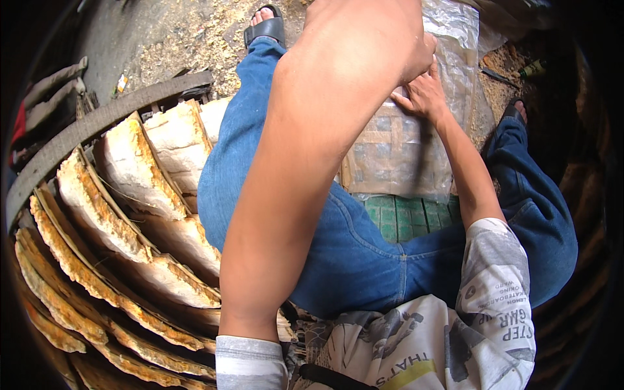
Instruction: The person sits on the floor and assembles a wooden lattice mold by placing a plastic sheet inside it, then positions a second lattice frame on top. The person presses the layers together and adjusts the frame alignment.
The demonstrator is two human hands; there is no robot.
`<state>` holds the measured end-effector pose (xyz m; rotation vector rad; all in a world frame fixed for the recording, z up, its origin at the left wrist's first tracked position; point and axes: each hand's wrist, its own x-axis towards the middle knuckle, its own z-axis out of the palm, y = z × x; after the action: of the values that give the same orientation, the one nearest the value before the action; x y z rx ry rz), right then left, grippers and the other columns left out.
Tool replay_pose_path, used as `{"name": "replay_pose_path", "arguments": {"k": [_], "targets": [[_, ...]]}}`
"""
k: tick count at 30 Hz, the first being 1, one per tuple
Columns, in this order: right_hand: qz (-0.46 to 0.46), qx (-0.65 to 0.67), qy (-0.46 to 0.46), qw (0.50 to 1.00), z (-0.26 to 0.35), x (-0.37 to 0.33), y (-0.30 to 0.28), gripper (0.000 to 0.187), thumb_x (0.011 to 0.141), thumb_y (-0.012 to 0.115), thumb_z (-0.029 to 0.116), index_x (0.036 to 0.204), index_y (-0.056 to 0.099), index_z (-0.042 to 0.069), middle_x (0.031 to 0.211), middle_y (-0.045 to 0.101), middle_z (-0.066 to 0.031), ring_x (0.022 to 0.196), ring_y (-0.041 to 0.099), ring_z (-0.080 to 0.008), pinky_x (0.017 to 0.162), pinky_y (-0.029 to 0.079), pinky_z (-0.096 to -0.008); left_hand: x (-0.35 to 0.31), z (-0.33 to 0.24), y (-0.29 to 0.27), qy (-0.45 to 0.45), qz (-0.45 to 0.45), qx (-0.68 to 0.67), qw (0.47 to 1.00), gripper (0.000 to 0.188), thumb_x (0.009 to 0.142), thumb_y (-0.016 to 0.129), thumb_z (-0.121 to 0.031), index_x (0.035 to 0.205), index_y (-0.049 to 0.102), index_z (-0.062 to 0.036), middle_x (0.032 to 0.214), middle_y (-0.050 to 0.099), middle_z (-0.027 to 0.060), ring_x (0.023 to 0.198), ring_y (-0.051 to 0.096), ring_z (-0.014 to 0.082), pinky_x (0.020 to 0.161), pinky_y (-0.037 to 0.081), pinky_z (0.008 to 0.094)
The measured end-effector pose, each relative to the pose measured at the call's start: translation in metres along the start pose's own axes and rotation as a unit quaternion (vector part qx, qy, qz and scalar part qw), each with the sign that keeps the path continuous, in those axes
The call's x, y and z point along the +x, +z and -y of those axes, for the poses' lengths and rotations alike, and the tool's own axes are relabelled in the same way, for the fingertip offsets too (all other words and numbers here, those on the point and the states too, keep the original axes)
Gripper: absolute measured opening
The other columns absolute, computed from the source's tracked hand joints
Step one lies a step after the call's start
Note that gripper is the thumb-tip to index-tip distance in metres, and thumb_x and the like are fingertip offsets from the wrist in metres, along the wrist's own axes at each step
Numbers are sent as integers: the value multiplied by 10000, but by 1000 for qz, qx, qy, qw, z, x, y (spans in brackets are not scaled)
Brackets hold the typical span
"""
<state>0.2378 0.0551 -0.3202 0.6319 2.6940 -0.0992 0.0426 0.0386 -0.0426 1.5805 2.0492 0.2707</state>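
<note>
Clear, wrinkled plastic sheet (403, 177) is lying between the spread knees, glossy and creased, whitish toward its far end. Pale, flat woven-strip lattice (380, 136) is showing through it in square gaps; whatever it is containing is too blurred to make out. Slatted green surface (406, 218) is showing just past the sheet's near edge. Right hand (426, 97) is resting on the sheet, thumb standing wide of the fingers. Left hand (421, 57) is reaching in beside it, mostly hiding behind its own forearm; cannot tell whether it is gripping. To the left, weathered wooden rack (107, 120) is holding rows of thick off-white slabs (133, 172) with rough yellow-brown edges; the lower rows are fading into shadow.
</note>
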Motion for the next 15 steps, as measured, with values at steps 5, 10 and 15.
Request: {"name": "replay_pose_path", "arguments": {"k": [5, 10, 15], "targets": [[30, -12, 4, 999, 2, -3, -9, 764, 894, 403, 659, 1530, 257, 260, 1603, 199, -35, 1485, 148, -224, 1170, 79, -594, -2, -3, 0, -17, -2, 3, 1000, 290, 864, 580, -235, 990, 684, 5, 1009, 670, 241, 981, 658, 342, 880, 514, 429], [-17, -3, -11, 1000, 4, -2, -5, 688, 943, 353, 620, 1529, 254, 274, 1605, 196, -27, 1484, 151, -219, 1180, 71, -580, -7, -13, -2, -35, 3, 1, 999, 325, 873, 559, -242, 1030, 677, 17, 1052, 663, 258, 1027, 649, 356, 913, 506, 440], [-47, 13, 5, 999, -3, 0, 16, 596, 985, 322, 555, 1518, 275, 294, 1603, 207, -9, 1485, 148, -202, 1191, 54, -564, 7, -4, 16, 5, 62, 31, 998, 346, 876, 556, -243, 1074, 654, 24, 1073, 657, 259, 1030, 647, 358, 920, 503, 432]]}}
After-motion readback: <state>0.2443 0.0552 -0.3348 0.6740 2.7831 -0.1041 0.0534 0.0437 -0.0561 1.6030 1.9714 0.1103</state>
